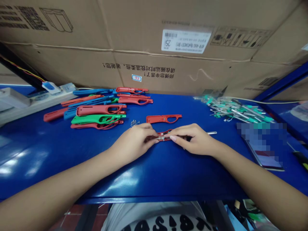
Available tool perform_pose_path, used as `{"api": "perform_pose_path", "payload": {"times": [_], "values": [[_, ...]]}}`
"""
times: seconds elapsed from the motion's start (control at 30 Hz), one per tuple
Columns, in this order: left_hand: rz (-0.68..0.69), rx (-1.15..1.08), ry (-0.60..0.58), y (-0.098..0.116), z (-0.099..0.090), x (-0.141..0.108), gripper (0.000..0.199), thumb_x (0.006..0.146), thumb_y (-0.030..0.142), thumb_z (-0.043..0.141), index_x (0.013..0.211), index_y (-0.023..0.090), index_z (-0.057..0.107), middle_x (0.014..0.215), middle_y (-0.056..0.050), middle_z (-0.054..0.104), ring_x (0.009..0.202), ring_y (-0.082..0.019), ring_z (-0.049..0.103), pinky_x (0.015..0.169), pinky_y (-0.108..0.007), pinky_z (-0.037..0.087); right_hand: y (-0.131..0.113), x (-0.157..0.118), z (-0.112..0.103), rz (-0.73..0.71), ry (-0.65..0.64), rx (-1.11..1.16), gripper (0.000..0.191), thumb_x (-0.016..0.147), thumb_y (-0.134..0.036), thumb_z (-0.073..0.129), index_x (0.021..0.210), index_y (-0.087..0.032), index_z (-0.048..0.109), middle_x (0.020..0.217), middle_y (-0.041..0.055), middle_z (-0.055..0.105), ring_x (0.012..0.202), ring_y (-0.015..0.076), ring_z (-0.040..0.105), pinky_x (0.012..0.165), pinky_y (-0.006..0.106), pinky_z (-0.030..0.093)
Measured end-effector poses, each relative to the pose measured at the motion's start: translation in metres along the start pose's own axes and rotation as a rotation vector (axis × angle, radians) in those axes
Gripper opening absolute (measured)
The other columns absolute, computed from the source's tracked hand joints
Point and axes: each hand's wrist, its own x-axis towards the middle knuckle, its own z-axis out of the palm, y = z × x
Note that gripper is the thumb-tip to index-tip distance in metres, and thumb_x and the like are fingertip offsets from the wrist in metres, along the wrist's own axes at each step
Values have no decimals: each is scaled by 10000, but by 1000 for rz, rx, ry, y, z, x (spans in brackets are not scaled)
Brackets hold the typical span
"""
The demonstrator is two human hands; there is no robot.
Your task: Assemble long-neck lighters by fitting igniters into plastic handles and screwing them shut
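Note:
My left hand [137, 139] pinches the left part of a red long-nosed lighter shell half [165, 132] with small inner parts in it. The fingers of my right hand [198, 139] are bent onto the same shell from the right and press at the inner parts. A silver metal tube [212, 132] sticks out to the right from behind my right hand. Much of the shell is hidden under my fingers. Just behind it lies a second red shell half [154, 119], hollow side up. Small metal pins or screws [134, 123] are heaped beside my left hand.
Red, blue and green lighter shells [101, 110] are piled at the left, near a white power strip [38, 104]. Metal tubes with green parts and wires [237, 110] form a heap at the back right. A phone [263, 150] lies at the right. A cardboard box [144, 57] walls the back.

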Motion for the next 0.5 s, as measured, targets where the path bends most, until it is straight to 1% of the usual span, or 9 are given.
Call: {"api": "perform_pose_path", "payload": {"times": [0.03, 0.1, 0.23, 0.37, 0.5], "values": [[3, -5, 4, 0, 0, 0, 120, 932, 213, 663, 995, 196, 763, 914, -41, 673, 857, -183, 637, 779, -308, 495, -1, 0, 0, -22, -4, -22, 256, 967, -288, 573, 1086, -178, 770, 1074, 69, 779, 767, 142, 708, 634, 243, 518], [1, -16, 11, 0, 0, 0, 102, 926, 210, 671, 977, 186, 756, 888, -37, 664, 843, -178, 630, 756, -296, 488, -2, 0, 0, -39, -11, -46, 262, 967, -267, 566, 1118, -171, 758, 1091, 66, 776, 827, 152, 724, 659, 247, 533], [-11, -58, 18, -1, 1, 1, 50, 913, 190, 679, 918, 171, 726, 859, -19, 647, 757, -146, 597, 693, -262, 470, -2, 1, 0, -60, -8, -61, 250, 969, -240, 556, 1102, -169, 755, 1088, 65, 778, 848, 154, 733, 679, 251, 546], [-41, -112, 16, -2, 2, 2, 29, 900, 191, 690, 885, 169, 701, 842, -7, 640, 702, -125, 570, 656, -243, 461, 0, 2, 0, -75, 4, -62, 240, 972, -240, 555, 1089, -175, 753, 1063, 64, 783, 821, 145, 728, 655, 242, 533], [-51, -119, 16, -1, 3, 2, 34, 893, 190, 698, 871, 166, 707, 830, -8, 644, 696, -125, 575, 646, -240, 463, 1, 1, 1, -96, -9, -63, 228, 960, -206, 559, 1084, -177, 748, 1048, 55, 781, 722, 114, 690, 583, 220, 492]]}}
